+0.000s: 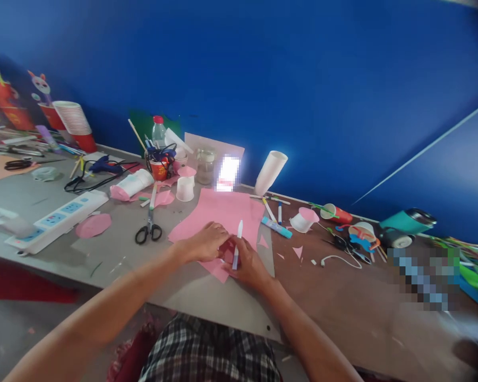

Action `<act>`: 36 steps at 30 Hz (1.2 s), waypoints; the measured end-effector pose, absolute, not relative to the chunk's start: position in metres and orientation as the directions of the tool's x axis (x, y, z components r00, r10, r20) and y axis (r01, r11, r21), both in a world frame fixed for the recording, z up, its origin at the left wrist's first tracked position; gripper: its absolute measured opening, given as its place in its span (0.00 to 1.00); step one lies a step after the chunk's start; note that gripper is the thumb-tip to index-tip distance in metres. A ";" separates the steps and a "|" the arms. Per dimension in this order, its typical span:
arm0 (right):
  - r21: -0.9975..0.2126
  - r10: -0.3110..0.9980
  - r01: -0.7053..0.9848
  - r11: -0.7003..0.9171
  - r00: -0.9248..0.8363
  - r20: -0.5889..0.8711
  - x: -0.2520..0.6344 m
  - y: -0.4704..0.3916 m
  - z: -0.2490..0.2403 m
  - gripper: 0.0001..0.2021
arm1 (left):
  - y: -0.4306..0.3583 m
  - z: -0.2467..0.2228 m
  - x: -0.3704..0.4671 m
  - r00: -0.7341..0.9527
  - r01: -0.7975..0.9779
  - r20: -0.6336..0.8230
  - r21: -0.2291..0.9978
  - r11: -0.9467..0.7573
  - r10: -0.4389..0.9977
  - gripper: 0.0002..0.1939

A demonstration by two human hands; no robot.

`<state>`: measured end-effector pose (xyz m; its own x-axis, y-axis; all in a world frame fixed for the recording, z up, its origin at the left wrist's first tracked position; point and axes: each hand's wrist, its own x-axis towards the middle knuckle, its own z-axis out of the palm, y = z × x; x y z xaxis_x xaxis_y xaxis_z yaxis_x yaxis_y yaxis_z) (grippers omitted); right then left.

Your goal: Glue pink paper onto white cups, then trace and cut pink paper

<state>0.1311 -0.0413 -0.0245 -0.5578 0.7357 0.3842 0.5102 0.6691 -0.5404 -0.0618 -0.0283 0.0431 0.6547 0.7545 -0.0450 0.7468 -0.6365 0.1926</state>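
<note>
A large pink sheet (231, 209) lies on the table with both my hands over its near part. My left hand (209, 241) rests on the sheet, fingers close together near my right hand, their tips partly hidden. In my right hand (249, 265) is a white marker (239, 233), held upright between thumb and fingers. Black-handled scissors (148, 233) lie left of the sheet. A blue glue stick or marker (276, 227) and pink scraps (298, 251) lie to its right.
Back left stand a white paper cup (185, 189), a jar (205, 167) and a bright screen (228, 172). A white power strip (61, 220) lies left. Rightward are a pink-topped cup (302, 220), a cable (342, 258) and a teal bottle (402, 223).
</note>
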 end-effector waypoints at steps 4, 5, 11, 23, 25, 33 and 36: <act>-0.552 0.733 0.495 0.671 -0.558 0.390 0.133 -0.040 -0.028 0.37 | -0.028 0.035 -0.056 0.667 0.742 -0.021 0.113 -0.661 0.745 0.20; -0.556 0.731 0.489 0.672 -0.557 0.393 0.134 -0.040 -0.029 0.37 | -0.027 0.034 -0.055 0.664 0.746 -0.037 0.105 -0.658 0.747 0.21; -0.638 0.742 0.421 0.645 -0.542 0.394 0.136 -0.038 -0.032 0.40 | -0.021 0.037 -0.047 0.665 0.746 -0.106 0.058 -0.663 0.739 0.24; -0.951 0.946 0.039 0.306 -0.128 0.299 0.173 -0.042 0.024 0.26 | -0.016 0.066 -0.021 0.625 0.746 -0.352 0.004 -0.666 0.697 0.36; -0.969 0.963 0.005 0.249 -0.109 0.247 0.178 -0.051 0.022 0.27 | -0.014 0.069 -0.016 0.622 0.742 -0.394 0.019 -0.670 0.677 0.35; -0.983 0.983 -0.011 0.184 0.020 0.184 0.200 -0.069 0.012 0.23 | -0.015 0.084 -0.007 0.593 0.729 -0.467 -0.034 -0.683 0.656 0.34; -0.983 0.980 -0.030 0.181 0.084 0.178 0.205 -0.064 0.019 0.20 | -0.015 0.083 -0.005 0.590 0.715 -0.480 -0.064 -0.696 0.650 0.33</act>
